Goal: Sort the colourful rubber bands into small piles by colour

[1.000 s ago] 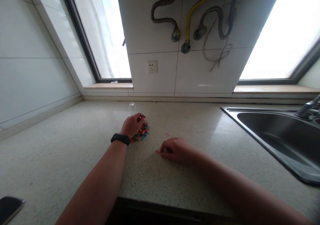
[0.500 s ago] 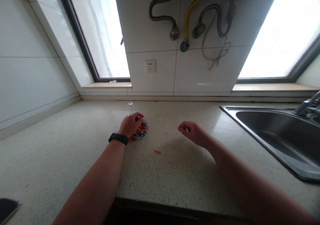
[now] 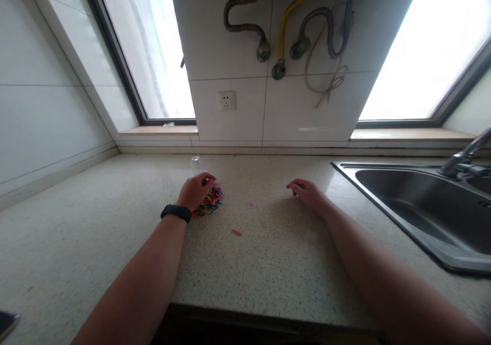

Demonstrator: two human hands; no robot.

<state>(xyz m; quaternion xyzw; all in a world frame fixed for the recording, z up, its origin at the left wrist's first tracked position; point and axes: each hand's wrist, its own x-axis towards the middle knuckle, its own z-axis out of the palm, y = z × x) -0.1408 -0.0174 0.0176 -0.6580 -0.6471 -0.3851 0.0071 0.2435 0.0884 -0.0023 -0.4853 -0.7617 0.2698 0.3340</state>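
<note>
My left hand (image 3: 196,189), a black band (image 3: 176,212) on its wrist, reaches over a pile of small multicoloured pieces (image 3: 210,202). Its thumb and fingers are pinched together; a bit of pink shows at the tips, too small to name. The hand and wrist hide part of the pile. Farther right, my right hand (image 3: 308,193) hovers low over the counter, fingers loosely bent, thumb apart from the forefinger, with nothing visible between them. Between the hands lie a pale pink piece (image 3: 252,204) and, nearer me, a red-orange strip (image 3: 237,232).
A clear cup (image 3: 195,165) stands behind my left hand. The steel sink (image 3: 399,217) with its tap (image 3: 458,163) is at the right. A dark flat object (image 3: 6,324) lies at the lower left. The counter (image 3: 268,273) ends in a front edge near me.
My right hand has moved right, away from the pale pink piece, and its thumb and forefinger have parted. My left hand stays over the pile. The view has shifted slightly.
</note>
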